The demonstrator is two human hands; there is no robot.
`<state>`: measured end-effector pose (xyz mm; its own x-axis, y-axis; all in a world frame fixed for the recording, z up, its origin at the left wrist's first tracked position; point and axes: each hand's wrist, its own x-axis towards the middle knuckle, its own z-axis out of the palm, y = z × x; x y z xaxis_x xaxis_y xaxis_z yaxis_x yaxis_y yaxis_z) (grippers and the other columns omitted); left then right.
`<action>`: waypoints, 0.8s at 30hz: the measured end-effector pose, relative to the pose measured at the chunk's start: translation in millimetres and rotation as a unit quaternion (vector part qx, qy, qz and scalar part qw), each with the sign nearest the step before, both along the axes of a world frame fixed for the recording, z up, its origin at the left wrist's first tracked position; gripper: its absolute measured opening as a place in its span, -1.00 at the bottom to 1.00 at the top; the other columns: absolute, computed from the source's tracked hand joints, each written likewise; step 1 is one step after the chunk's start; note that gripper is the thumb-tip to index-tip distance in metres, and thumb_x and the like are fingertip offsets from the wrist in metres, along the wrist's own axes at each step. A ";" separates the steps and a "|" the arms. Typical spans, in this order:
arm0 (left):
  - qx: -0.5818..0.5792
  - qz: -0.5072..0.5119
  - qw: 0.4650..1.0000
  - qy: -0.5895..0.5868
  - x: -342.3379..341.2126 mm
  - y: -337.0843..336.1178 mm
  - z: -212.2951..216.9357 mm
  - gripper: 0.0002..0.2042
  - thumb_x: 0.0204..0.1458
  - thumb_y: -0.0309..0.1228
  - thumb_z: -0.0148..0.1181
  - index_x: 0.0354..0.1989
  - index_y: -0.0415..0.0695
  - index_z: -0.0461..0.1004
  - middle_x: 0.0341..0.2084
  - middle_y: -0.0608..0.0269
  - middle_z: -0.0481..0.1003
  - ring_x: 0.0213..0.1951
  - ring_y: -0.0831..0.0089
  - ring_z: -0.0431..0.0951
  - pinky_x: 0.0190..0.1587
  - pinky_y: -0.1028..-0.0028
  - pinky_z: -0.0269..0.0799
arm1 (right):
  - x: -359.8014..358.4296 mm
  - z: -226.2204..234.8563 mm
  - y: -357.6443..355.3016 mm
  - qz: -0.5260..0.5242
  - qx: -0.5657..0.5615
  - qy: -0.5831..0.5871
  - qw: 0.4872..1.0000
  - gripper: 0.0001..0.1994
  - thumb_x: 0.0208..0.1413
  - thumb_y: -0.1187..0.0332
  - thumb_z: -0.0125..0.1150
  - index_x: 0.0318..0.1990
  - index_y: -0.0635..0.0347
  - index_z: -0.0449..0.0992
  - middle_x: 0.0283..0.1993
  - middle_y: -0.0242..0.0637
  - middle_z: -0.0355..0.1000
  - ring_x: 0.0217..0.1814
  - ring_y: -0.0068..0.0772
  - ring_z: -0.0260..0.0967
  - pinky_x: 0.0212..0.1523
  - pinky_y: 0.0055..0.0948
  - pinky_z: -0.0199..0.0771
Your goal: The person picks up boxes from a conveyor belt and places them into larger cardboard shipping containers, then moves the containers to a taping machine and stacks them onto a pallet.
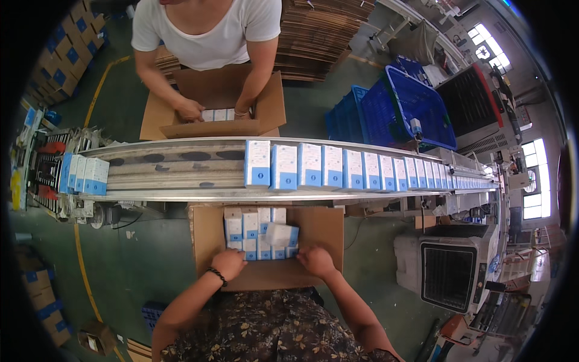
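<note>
An open cardboard carton point(319, 232) stands in front of me under the conveyor, holding several white and blue small boxes point(250, 226) in rows. My left hand point(228, 263), a dark bracelet on its wrist, rests on the near row at the carton's left. My right hand point(315, 260) presses at the right end of that row, next to a tilted white and blue box point(281, 234) lying on top of the others. Whether either hand grips a box is hidden by the fingers.
A long conveyor point(181, 166) carries a line of white and blue boxes point(338, 169) toward the right; a few more boxes point(87, 175) sit at its left end. Across it, another person in a white shirt point(208, 30) has both hands in a second carton point(217, 90). Blue crates point(398, 108) stand right.
</note>
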<state>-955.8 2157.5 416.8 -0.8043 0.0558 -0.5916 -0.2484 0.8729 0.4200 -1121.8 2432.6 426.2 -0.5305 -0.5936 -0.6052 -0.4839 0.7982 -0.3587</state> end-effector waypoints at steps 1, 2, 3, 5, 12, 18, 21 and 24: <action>0.002 -0.024 1.000 0.011 -4.7 4.4 -4.7 -0.50 0.05 -0.21 0.19 0.19 -0.09 0.36 -0.02 -0.04 0.40 -0.05 0.00 0.49 -0.08 0.15 0.48 | -0.8 -4.0 -2.6 0.013 -0.008 -0.085 0.996 -0.68 0.07 0.09 0.19 -0.19 0.16 0.51 -0.08 -0.08 0.44 0.01 -0.02 0.40 -0.08 -0.11 0.47; -0.009 -0.005 1.000 0.001 -14.9 6.8 -10.3 -0.49 0.06 -0.22 0.19 0.20 -0.07 0.35 0.00 -0.07 0.38 -0.05 -0.01 0.48 -0.07 0.15 0.48 | -1.9 -22.6 -6.5 0.056 0.011 -0.086 0.995 -0.68 0.09 0.10 0.16 -0.17 0.15 0.50 -0.07 -0.09 0.44 0.03 -0.04 0.39 -0.08 -0.11 0.47; -0.017 0.008 1.000 -0.011 -26.5 13.6 -18.2 -0.49 0.07 -0.23 0.18 0.22 -0.05 0.34 0.02 -0.09 0.36 -0.04 -0.01 0.48 -0.06 0.15 0.47 | 0.3 -50.7 -7.6 0.094 0.032 -0.091 0.991 -0.68 0.11 0.11 0.13 -0.14 0.14 0.49 -0.06 -0.10 0.43 0.04 -0.06 0.38 -0.07 -0.10 0.46; -0.043 0.086 0.995 -0.024 -36.8 22.4 -50.2 -0.51 0.03 -0.29 0.22 0.19 0.06 0.37 0.01 -0.02 0.32 0.03 -0.03 0.39 -0.02 0.12 0.45 | 13.5 -83.4 -25.6 0.142 0.054 -0.009 0.988 -0.66 0.12 0.13 0.11 -0.07 0.15 0.46 0.03 -0.13 0.37 0.10 -0.06 0.34 -0.05 -0.04 0.43; -0.112 0.087 0.990 0.014 -82.9 24.9 -81.6 -0.27 -0.01 -0.28 0.28 0.38 0.07 0.12 0.00 0.03 0.25 0.03 0.01 0.31 0.03 0.21 0.42 | 11.9 -157.5 -51.3 0.139 0.004 0.264 0.954 -0.08 0.00 0.11 0.28 0.46 0.05 -0.13 0.36 -0.04 0.08 0.44 0.07 -0.05 0.30 0.17 0.06; -0.138 0.077 0.987 0.002 -118.1 43.1 -98.7 -0.26 -0.09 -0.22 0.34 0.31 -0.09 0.19 0.10 0.00 0.20 0.09 -0.04 0.29 -0.06 0.19 0.53 | -23.7 -144.5 -15.0 -0.113 -0.011 0.079 0.990 -0.02 0.06 0.17 0.26 0.44 0.26 -0.35 0.34 0.07 0.06 0.29 0.24 0.09 0.26 0.00 0.16; -0.135 0.066 0.988 -0.032 -144.0 51.8 -101.6 -0.27 -0.11 -0.19 0.35 0.28 -0.12 0.23 0.13 0.02 0.20 0.07 -0.05 0.31 -0.07 0.20 0.54 | -40.0 -136.0 -3.1 -0.261 -0.093 0.121 0.953 -0.10 0.18 0.17 0.14 0.40 0.43 -0.36 0.34 0.27 0.04 0.19 0.39 0.20 0.19 -0.06 0.28; -0.078 0.062 0.987 -0.127 -169.1 55.6 -113.4 -0.27 -0.12 -0.21 0.33 0.28 -0.13 0.23 0.22 -0.05 0.20 0.20 -0.02 0.27 0.07 0.15 0.44 | -71.4 -152.2 -0.8 -0.290 -0.060 0.038 0.954 -0.15 0.19 0.12 0.14 0.38 0.44 -0.24 0.19 0.41 0.20 0.05 0.37 0.34 0.08 0.03 0.36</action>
<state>-1124.9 2213.0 303.4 -0.6245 -0.1423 -0.7680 -0.4376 0.8782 0.1930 -1193.2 2431.8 273.9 -0.8308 -0.2491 -0.4978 -0.0012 0.8951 -0.4459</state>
